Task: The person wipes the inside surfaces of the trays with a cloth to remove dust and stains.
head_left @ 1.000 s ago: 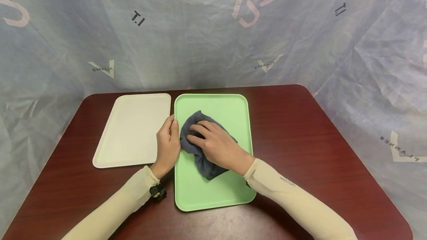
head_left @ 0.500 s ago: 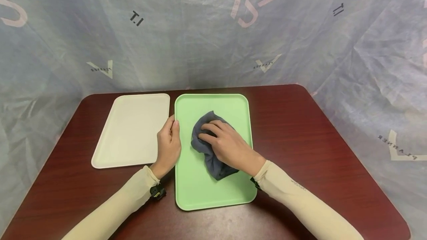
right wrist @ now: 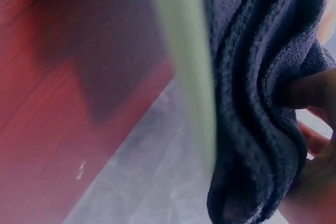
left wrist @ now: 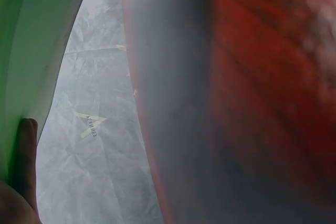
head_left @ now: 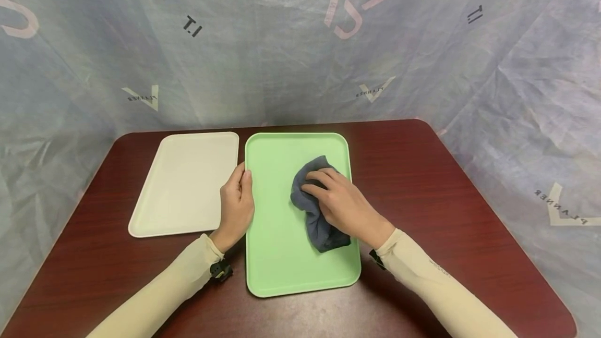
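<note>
In the head view a green tray (head_left: 277,270) with a low raised rim is in the middle. My left hand (head_left: 236,205) grips its left edge, thumb at the rim. The left wrist view shows a finger (left wrist: 28,153) against the green tray (left wrist: 39,40). A dark blue-grey cloth (head_left: 324,233) lies bunched on the right half of the tray, and my right hand (head_left: 345,200) holds it from above with bent fingers. Up close in the right wrist view, the cloth (right wrist: 257,103) is a folded towelling fabric that hangs in waves beside the tray's pale green edge (right wrist: 186,61).
A white tray (head_left: 188,184) lies flat to the left of the green one. Both are over a dark red wooden table (head_left: 422,197) with rounded corners. Grey printed sheeting (head_left: 281,67) hangs behind the table and along its sides.
My right hand has slid the cloth rightward across the green tray, from near its left rim to its right side. My left hand keeps its grip at the left edge.
</note>
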A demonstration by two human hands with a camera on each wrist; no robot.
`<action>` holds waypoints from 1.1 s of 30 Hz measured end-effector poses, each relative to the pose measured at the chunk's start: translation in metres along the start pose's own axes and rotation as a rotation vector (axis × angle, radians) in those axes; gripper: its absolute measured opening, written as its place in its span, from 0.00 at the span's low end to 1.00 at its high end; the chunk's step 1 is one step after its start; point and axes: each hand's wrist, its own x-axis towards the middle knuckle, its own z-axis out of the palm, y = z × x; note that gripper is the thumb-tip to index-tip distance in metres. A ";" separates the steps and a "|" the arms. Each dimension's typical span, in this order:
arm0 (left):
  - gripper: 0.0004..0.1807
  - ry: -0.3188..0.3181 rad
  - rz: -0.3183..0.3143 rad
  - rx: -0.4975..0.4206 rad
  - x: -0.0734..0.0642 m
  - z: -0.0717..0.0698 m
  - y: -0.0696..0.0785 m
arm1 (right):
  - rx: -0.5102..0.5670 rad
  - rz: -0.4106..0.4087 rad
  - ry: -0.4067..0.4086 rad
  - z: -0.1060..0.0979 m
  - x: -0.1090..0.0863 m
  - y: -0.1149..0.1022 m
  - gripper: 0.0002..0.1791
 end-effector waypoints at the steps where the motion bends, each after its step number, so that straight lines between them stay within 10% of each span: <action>1: 0.18 -0.003 0.002 -0.001 0.000 0.000 0.004 | -0.001 0.009 0.000 0.000 -0.003 0.002 0.20; 33: 0.18 -0.013 -0.002 -0.001 0.001 0.005 0.002 | -0.005 0.056 0.079 0.002 -0.051 0.006 0.22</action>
